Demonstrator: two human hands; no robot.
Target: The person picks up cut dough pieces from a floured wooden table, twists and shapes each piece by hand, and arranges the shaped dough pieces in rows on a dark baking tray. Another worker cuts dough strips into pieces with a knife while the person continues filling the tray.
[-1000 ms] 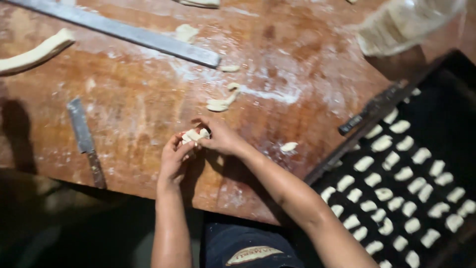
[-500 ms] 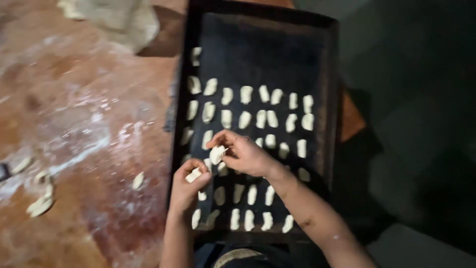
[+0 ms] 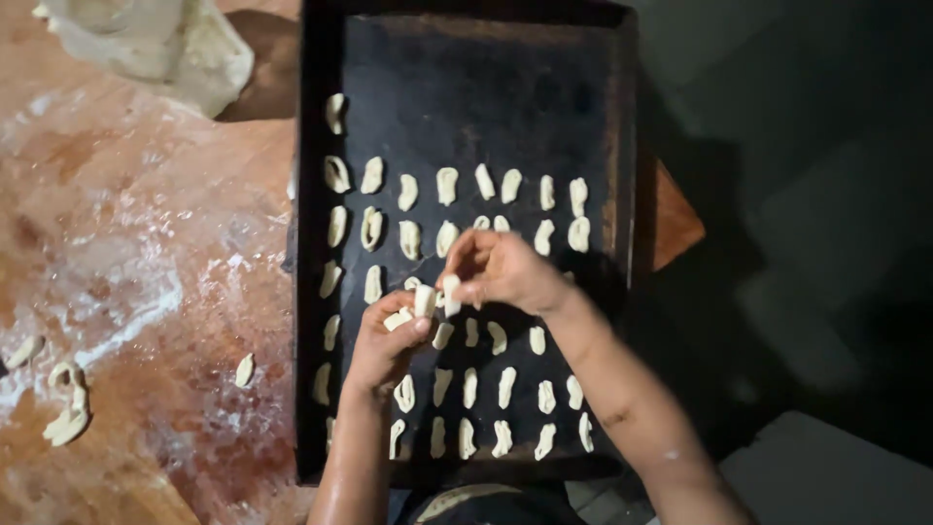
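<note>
The right hand pinches a small pale dough piece between its fingertips, just above the dark tray. The left hand (its fingers are curled shut) grips more dough bits right beside it. Rows of little dough shapes lie under and around both hands, and the hands cover some of them. Left of the fingers sits the floury wooden table with a few scraps. A dough lump is cut off at the top.
</note>
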